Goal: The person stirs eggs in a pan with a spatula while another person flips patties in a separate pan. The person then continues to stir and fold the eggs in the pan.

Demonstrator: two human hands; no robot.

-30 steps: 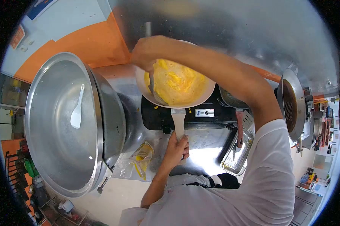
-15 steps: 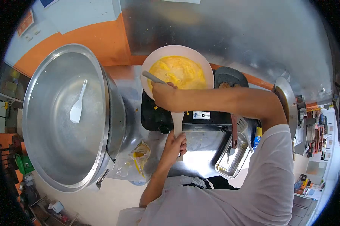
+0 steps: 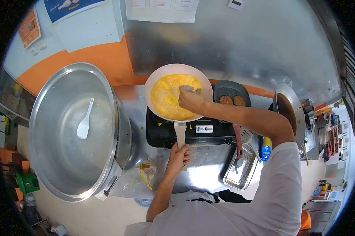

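Note:
A pale pan (image 3: 149, 87) sits on the black stove (image 3: 158, 135), with yellow, partly set egg (image 3: 163, 100) spread across its base. My left hand (image 3: 178, 158) is closed around the pan's beige handle (image 3: 180, 133). Over the right half of the egg, my right hand (image 3: 191, 101) is closed on a grey utensil (image 3: 196, 91); most of it is hidden by the fingers, and its kind looks like a spatula. Beside the pan, a dark grey pan (image 3: 232, 87) with a brown handle holds two browned patties (image 3: 226, 100).
On the left stands a large metal pot (image 3: 51, 157) with a white rice paddle (image 3: 83, 128) inside. A plastic packet (image 3: 146, 170) lies on the metal counter (image 3: 201, 157). To the right are a metal tray (image 3: 240, 179), a slotted turner (image 3: 246, 135), a blue-yellow can (image 3: 266, 148) and a wok (image 3: 297, 104).
My right hand has moved from the pan's left side to the right over the egg, with the utensil. The left hand keeps the handle. The camera view has tilted upward.

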